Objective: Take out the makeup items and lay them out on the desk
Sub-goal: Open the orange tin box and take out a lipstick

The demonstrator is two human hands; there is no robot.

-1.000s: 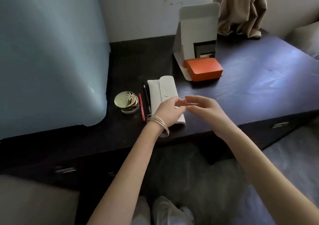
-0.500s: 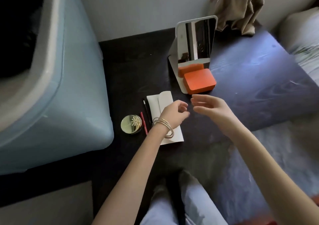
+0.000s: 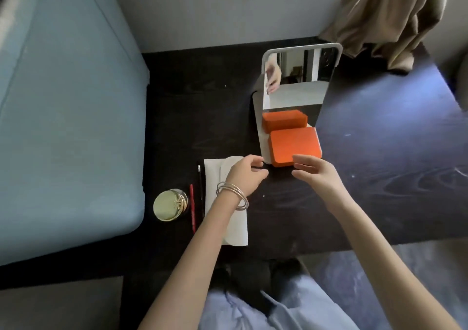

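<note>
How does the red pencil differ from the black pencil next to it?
The red pencil lies nearer the gold jar; the black pencil lies beside the white pouch. The red one reaches closer to the desk's front edge, the black one farther back. Both lie flat, roughly parallel.

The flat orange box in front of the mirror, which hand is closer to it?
Right. The right hand has its fingertips at the flat orange box's near edge, overlapping it in view. The left hand hovers off its near-left corner, above the white pouch.

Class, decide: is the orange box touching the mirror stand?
Touching. The head view shows the orange box resting on the mirror stand, on its flat base.
</note>
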